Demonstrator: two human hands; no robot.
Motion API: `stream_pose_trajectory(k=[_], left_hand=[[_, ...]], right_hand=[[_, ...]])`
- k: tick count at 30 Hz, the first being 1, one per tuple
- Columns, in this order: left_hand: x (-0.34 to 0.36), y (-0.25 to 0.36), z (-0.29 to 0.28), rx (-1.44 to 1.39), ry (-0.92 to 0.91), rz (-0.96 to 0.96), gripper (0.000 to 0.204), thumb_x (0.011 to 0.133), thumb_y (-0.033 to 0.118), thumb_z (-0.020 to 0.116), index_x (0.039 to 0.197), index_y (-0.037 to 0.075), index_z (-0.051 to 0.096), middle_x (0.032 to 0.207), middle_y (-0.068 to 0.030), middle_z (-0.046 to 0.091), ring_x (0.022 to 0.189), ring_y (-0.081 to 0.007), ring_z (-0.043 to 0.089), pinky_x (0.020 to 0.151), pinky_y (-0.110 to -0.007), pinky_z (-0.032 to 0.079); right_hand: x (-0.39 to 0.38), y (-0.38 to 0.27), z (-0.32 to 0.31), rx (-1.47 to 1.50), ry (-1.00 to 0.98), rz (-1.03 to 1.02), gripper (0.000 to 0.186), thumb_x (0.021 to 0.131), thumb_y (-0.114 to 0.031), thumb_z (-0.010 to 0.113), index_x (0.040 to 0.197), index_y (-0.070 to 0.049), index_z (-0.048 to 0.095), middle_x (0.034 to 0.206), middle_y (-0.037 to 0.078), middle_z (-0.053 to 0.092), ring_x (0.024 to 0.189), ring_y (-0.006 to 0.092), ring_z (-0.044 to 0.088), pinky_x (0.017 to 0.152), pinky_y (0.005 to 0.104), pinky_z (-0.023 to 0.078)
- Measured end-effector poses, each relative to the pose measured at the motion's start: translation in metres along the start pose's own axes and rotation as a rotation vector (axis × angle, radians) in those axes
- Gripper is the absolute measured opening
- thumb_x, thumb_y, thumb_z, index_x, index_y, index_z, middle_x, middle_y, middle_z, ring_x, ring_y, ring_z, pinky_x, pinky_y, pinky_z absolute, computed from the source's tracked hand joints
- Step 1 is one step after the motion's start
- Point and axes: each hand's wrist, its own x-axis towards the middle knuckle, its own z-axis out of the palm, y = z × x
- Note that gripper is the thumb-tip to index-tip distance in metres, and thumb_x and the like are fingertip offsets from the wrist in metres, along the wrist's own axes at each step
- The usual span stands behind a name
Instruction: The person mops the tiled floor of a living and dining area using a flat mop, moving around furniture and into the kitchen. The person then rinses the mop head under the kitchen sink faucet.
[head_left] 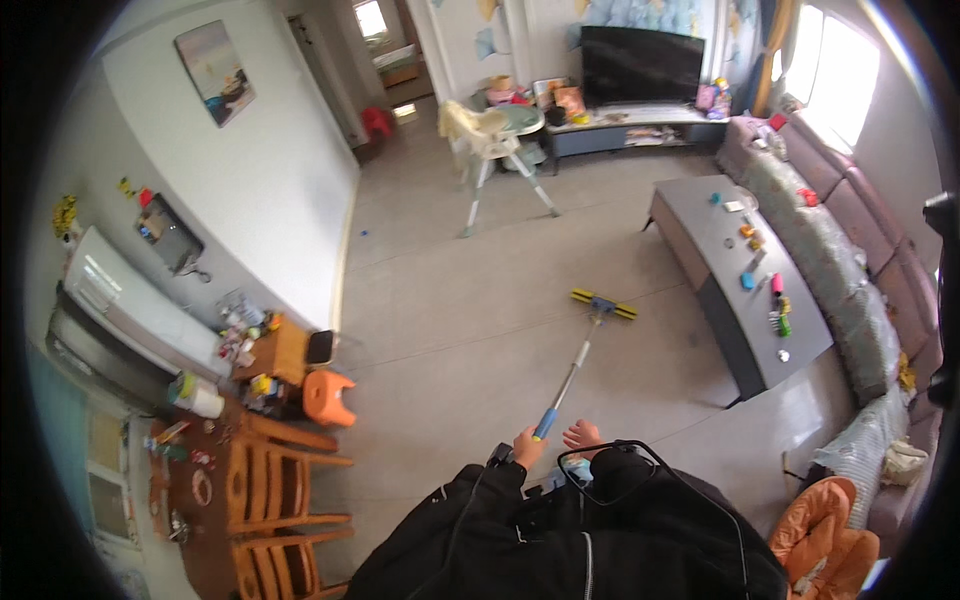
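My left hand [527,445] grips the blue end of a long-handled mop [572,378] with a silver and white pole. The yellow sponge mop head [604,304] lies on the tiled floor ahead of me, left of the coffee table. My right hand [582,436] is just right of the grip, fingers spread and apart from the pole. A small light-blue item [573,470], too unclear to name, shows below it beside my dark jacket.
Grey coffee table [700,250] with small items, covered sofa [862,340] and orange cushion [826,540] stand right. Wooden chairs [270,485], a dining table [195,560] and orange stool [328,398] are left. A high chair [488,140] and television stand [640,140] stand ahead.
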Motion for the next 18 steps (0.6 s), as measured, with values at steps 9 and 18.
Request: stream_pose_trajectory(k=[9, 18], left_hand=[[0.044, 0.098, 0.068, -0.070, -0.112, -0.180, 0.043, 0.064, 0.025, 0.061, 0.102, 0.007, 0.053, 0.082, -0.0179, 0.060, 0.082, -0.0329, 0.057, 0.070, -0.041, 0.045], [-0.094, -0.032, -0.133, -0.077, -0.181, -0.029, 0.044, 0.064, 0.020, 0.057, 0.108, 0.016, 0.053, 0.062, -0.0116, 0.056, 0.051, -0.0228, 0.056, 0.049, -0.033, 0.045]], right_hand=[[-0.012, -0.056, -0.064, -0.155, -0.291, 0.073, 0.019, 0.084, -0.021, 0.037, 0.095, -0.005, 0.039, 0.090, 0.011, 0.049, 0.091, 0.0280, 0.051, 0.075, 0.0425, 0.043], [-0.009, 0.056, 0.053, -0.176, -0.361, 0.511, 0.041, 0.085, -0.024, 0.040, 0.117, -0.003, 0.024, 0.113, 0.025, 0.037, 0.108, 0.0388, 0.038, 0.088, 0.0591, 0.029]])
